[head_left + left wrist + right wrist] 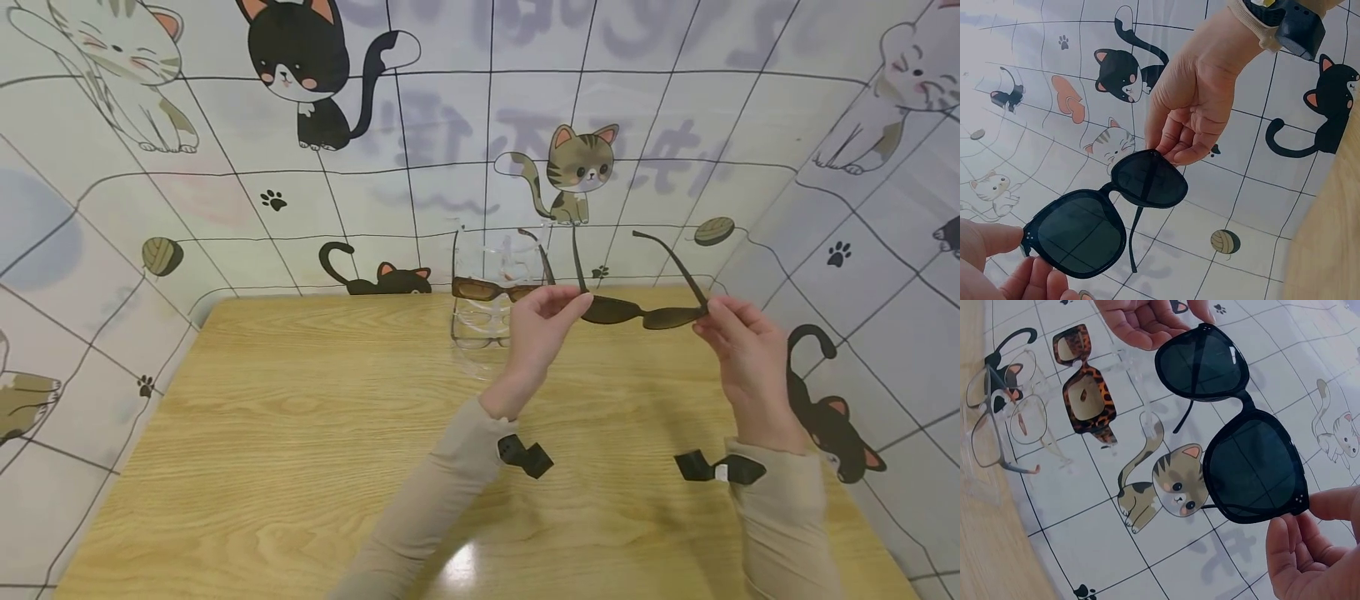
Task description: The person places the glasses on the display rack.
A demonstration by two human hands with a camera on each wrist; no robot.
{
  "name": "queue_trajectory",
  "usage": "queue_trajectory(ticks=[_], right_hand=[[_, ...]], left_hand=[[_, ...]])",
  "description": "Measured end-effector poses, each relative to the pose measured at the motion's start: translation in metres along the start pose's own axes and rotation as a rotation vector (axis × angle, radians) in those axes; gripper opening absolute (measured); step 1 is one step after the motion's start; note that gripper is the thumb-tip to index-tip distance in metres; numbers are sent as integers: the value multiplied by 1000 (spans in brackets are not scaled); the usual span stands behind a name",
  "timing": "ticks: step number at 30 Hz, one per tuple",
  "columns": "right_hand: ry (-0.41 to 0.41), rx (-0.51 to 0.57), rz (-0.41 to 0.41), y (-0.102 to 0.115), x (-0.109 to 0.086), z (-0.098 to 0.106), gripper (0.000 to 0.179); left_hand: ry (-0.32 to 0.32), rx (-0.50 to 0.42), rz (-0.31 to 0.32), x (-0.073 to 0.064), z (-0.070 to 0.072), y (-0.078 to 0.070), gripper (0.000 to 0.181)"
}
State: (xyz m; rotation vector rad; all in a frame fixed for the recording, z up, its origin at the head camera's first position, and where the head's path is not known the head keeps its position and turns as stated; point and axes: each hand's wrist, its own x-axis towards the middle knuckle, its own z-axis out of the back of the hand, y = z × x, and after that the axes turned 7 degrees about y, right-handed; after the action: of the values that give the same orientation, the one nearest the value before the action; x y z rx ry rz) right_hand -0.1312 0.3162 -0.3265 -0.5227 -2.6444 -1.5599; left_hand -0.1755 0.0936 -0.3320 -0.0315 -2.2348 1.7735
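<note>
A pair of black sunglasses [615, 311] with dark lenses is held up above the table, its temples unfolded and pointing away toward the back wall. My left hand [542, 337] pinches the left hinge corner of the frame between thumb and fingers. At the other hinge corner my right hand [750, 358] pinches the frame the same way. The right wrist view shows both lenses of the sunglasses [1254, 469] whole, with my right thumb and fingertips right at the corner. Just behind my left hand stands a clear display rack [480, 367], partly hidden by that hand.
On the rack sit tortoiseshell sunglasses [1088, 394], thin clear-rimmed glasses [1027, 419] and grey-framed glasses [986, 425]. The wooden table [300, 450] meets a cat-patterned cloth wall [450, 192] at the back and sides. Black wrist cameras sit on both sleeves.
</note>
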Motion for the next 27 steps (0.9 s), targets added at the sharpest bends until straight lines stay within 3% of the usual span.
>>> queue_trajectory(ticks=[7, 19, 27], right_hand=[[43, 41, 13, -3, 4, -13, 3], [112, 43, 6, -9, 12, -37, 4], [143, 14, -20, -13, 20, -53, 3]], left_hand=[[-5, 28, -58, 0, 12, -11, 19], [-22, 50, -24, 0, 35, -24, 21], [-68, 55, -53, 2, 50, -32, 21]])
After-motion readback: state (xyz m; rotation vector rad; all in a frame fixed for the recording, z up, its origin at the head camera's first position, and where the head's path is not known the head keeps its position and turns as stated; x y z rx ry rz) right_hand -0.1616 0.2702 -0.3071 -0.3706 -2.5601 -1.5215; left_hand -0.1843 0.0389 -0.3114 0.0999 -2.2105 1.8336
